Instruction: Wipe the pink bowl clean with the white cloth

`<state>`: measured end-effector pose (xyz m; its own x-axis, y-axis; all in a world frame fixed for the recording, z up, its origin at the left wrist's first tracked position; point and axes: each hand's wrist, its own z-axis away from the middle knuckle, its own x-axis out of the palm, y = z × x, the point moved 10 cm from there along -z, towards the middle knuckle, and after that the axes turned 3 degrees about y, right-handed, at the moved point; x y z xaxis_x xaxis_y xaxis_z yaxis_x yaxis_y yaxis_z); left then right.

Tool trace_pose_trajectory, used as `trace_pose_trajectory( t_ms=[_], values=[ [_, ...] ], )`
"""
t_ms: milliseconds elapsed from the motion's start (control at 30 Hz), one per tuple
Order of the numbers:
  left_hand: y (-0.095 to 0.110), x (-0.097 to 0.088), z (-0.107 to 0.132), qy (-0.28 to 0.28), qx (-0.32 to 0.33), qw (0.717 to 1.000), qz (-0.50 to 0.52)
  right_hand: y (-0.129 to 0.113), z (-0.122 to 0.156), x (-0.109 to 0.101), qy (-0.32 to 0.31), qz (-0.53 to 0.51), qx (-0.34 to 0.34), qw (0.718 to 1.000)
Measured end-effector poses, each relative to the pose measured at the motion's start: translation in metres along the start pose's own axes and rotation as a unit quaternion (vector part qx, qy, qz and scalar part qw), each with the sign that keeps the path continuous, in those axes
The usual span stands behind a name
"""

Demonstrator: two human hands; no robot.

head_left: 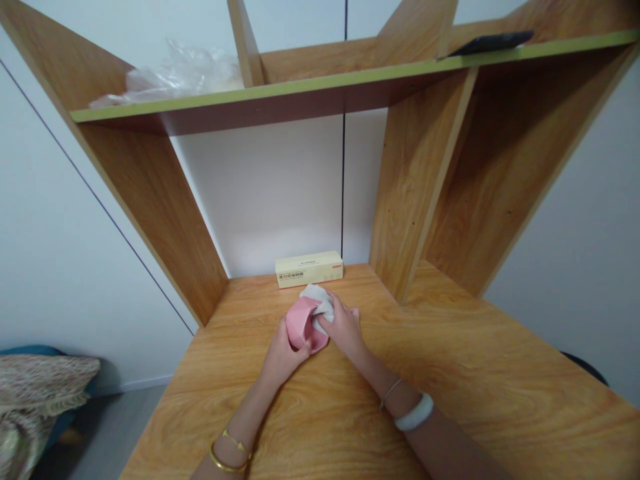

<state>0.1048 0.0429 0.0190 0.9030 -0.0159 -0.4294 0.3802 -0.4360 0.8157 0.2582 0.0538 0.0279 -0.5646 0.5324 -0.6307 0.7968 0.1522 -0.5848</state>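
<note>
Gold bangle point(229, 469); left hand point(287, 353) around curved pink vessel point(299, 319); right hand point(345, 327) around crumpled cloth point(316, 293)

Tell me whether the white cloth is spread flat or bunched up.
Bunched up. The white cloth is gathered in crumpled folds in the right hand, against the pink item that the left hand holds.

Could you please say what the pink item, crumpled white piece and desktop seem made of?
Pink item: matte, perhaps plastic or ceramic; its plain surface leaves this open.
Crumpled white piece: matte, probably tissue or cloth, given its folds.
Desktop: satin wood or laminate, showing grain.
</note>
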Motion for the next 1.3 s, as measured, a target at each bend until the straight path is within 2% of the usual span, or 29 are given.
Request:
trace_pose_trajectory(
  t_ms=[100,267,467,667,933,1000,1167,1300],
  values=[
    [-0.007,-0.002,-0.001,0.009,-0.010,0.999,0.029,0.007,0.000,0.007,-0.020,0.002,0.020,1.000],
    [-0.029,-0.002,-0.004,0.022,-0.062,0.993,0.096,0.013,0.006,0.001,0.022,-0.012,0.050,0.998],
    [-0.020,0.012,-0.001,-0.010,-0.045,0.995,0.094,0.009,0.011,0.002,0.041,-0.069,0.057,0.995],
    [-0.026,0.000,0.000,0.025,-0.100,0.994,0.043,0.006,0.012,0.002,0.038,-0.042,0.053,0.997],
    [-0.028,-0.009,0.000,0.056,-0.099,0.993,0.031,0.006,0.012,-0.011,0.095,-0.050,0.046,0.993],
    [-0.030,-0.010,0.000,0.061,-0.101,0.993,0.029,0.006,0.011,-0.008,0.080,-0.040,0.049,0.995],
    [-0.027,-0.012,0.000,0.072,-0.092,0.992,0.046,0.003,0.010,0.009,-0.009,-0.016,0.044,0.999],
    [-0.024,-0.013,-0.001,0.079,-0.082,0.992,0.049,-0.003,0.010,0.014,-0.031,-0.007,0.024,0.999]
  ],
)
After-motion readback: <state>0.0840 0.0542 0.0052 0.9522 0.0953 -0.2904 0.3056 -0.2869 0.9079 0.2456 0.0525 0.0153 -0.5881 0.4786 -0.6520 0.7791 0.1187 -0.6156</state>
